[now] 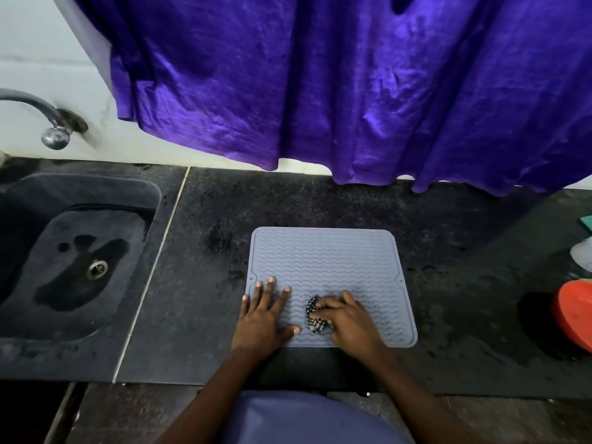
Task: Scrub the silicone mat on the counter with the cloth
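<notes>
A grey silicone mat (326, 261) with wavy ridges lies flat on the dark stone counter (198, 315), near its front edge. My left hand (264, 318) rests flat, fingers spread, on the mat's near left corner. My right hand (347, 320) is closed on a bunched black-and-white checked cloth (315, 315) and presses it onto the mat's near middle. Most of the cloth is hidden under my fingers.
A dark sink (80, 251) with a metal drain is set into the counter on the left, with a tap (48, 123) above it. A purple curtain (352, 91) hangs over the back of the counter. At the right edge stand an orange-red lid (575, 315) and a pale container (583, 256).
</notes>
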